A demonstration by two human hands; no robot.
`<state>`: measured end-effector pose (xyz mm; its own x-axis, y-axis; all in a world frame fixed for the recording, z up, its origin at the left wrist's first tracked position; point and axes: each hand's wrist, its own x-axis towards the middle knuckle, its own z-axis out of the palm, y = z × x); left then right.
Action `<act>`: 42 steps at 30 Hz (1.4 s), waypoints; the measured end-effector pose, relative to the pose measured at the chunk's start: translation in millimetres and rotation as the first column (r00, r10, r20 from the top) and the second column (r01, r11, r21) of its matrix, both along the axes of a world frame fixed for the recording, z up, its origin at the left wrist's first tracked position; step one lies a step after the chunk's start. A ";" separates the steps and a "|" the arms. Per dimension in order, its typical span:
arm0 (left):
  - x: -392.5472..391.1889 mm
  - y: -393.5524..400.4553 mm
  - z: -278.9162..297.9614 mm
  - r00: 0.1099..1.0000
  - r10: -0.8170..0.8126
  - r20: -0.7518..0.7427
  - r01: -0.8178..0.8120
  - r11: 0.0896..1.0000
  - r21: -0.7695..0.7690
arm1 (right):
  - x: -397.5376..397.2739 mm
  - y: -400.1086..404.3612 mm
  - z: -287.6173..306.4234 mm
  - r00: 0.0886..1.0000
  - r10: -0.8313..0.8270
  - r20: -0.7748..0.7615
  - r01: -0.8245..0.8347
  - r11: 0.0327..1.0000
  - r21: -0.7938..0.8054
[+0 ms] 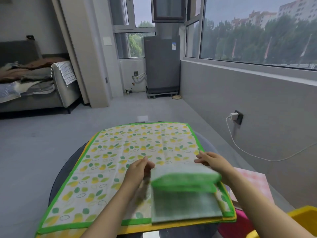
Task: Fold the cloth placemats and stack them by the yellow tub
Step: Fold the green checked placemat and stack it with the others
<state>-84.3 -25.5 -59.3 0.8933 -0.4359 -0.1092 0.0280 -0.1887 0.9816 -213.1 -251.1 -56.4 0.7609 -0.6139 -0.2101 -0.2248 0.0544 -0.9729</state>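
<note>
A green-edged placemat [130, 152] with a yellow and green leaf print lies spread flat on the round dark table [68, 165]. A yellow-edged mat [171, 228] shows beneath it. On its near right part sits a folded green-bordered placemat [185, 194], blurred, its top flap raised. My left hand [139, 170] touches the folded mat's left edge with fingers nearly straight. My right hand [212, 160] rests with straight fingers on its far right corner. The yellow tub [305, 219] sits at the lower right corner.
A pink checked cloth [253, 182] lies right of the mats, and a magenta object [240, 227] sits beside the tub. A white charger cable [240, 145] hangs from a wall socket on the right. A sofa stands far left, an appliance at the back.
</note>
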 end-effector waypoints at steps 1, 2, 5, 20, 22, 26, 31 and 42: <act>-1.0 0.4 -0.9 1.000 -0.015 0.025 0.015 1.000 0.014 | -1.0 1.0 0.2 0.999 0.016 -0.033 -0.017 0.999 -0.041; -1.7 0.1 -3.0 0.998 -0.033 0.062 0.031 0.999 0.034 | -1.8 3.2 0.6 0.998 0.030 -0.047 -0.033 0.997 -0.073; -6.9 1.7 -9.4 0.967 -0.080 0.240 0.042 0.986 0.161 | -3.8 8.1 1.5 0.998 0.041 -0.052 -0.050 0.981 -0.187; -34.3 -26.3 -5.8 0.637 -0.538 0.552 -0.062 0.678 0.732 | -1.9 38.7 -8.5 0.896 0.011 -0.444 -0.387 0.509 -0.769; -43.0 -33.9 -11.7 0.632 -0.623 0.461 0.037 0.619 0.785 | -4.0 47.5 -12.2 0.877 -0.032 -0.480 -0.427 0.409 -0.806; -47.8 -38.0 -26.3 0.537 -0.741 0.402 0.050 0.503 0.863 | -8.3 66.0 -29.1 0.829 -0.040 -0.558 -0.508 0.363 -0.781; -40.3 -32.8 -32.6 0.520 -0.751 0.406 0.027 0.489 0.872 | -10.4 65.1 -36.6 0.828 -0.062 -0.558 -0.505 0.352 -0.788; -26.3 -16.1 -27.9 0.722 -0.500 0.478 -0.019 0.676 0.737 | -4.0 42.4 -28.8 0.881 -0.160 -0.445 -0.352 0.406 -0.843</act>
<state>-110.6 -41.6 -87.2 0.7292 -0.6823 0.0533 -0.6548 -0.6729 0.3442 -217.1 -208.7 -85.1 0.8204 -0.5599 0.1159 -0.5242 -0.8174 -0.2387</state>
